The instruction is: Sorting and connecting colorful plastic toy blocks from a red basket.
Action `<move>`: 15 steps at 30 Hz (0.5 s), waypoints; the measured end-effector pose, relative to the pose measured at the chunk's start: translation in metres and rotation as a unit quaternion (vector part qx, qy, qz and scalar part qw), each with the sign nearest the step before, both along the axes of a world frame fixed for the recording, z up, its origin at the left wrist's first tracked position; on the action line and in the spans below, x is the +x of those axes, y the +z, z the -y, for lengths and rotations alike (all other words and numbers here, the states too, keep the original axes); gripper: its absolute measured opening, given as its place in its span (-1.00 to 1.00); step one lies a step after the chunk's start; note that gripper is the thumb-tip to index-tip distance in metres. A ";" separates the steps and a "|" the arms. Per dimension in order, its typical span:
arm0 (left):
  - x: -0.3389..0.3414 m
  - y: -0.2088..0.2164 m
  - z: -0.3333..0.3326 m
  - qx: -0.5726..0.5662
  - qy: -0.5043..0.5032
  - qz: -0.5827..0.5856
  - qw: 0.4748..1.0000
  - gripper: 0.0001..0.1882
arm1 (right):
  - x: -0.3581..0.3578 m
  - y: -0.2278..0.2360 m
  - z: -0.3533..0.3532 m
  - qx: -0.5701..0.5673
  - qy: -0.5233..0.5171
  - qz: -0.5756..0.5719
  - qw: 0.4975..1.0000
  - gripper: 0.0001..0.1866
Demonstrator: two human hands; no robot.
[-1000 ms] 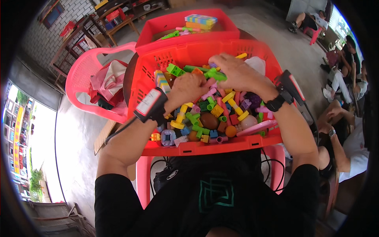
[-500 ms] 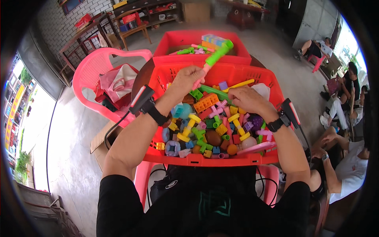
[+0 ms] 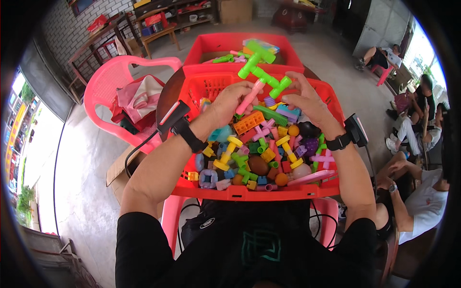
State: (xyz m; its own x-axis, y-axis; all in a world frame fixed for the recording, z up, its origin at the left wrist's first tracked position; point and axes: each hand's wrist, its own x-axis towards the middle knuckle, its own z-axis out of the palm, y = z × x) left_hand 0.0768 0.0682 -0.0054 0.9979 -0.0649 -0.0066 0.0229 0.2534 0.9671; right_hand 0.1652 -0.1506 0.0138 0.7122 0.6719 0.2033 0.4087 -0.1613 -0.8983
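My left hand (image 3: 230, 103) is closed around a pink toy tube (image 3: 250, 97). Bright green T-shaped pipe connectors (image 3: 261, 72) are joined to its upper end, so the whole piece rises above the basket. My right hand (image 3: 307, 98) is beside the right-hand green end, its thumb and fingers apart; whether a fingertip touches the connector I cannot tell. Below both hands, a red plastic basket (image 3: 230, 194) holds many mixed toy pieces, among them an orange block (image 3: 248, 123), a yellow dumbbell-shaped piece (image 3: 228, 153) and a brown ball (image 3: 258, 165).
Behind the basket stands a red bin (image 3: 197, 60) with tubes and a pastel block inside. At left, a pink chair (image 3: 103, 91) carries cloth (image 3: 143, 96). A seated person (image 3: 422, 206) is close on the right, with others farther back.
My right hand has risen from the basket to the green end of the tube piece. The piece has turned, showing its branching connectors. The yellow stick near my right hand no longer shows.
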 end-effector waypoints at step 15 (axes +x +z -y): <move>-0.008 -0.002 0.004 0.102 0.057 0.115 0.986 -0.61 | 0.005 0.007 0.013 -0.103 0.120 -0.017 0.987 -0.78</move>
State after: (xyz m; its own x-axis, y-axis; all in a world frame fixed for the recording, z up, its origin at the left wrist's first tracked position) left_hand 0.0692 0.0646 -0.0079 0.9752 0.0266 0.2199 -0.2208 0.0409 0.9745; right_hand 0.1701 -0.1636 0.0211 0.5319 0.8465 0.0230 0.4266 -0.2445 -0.8708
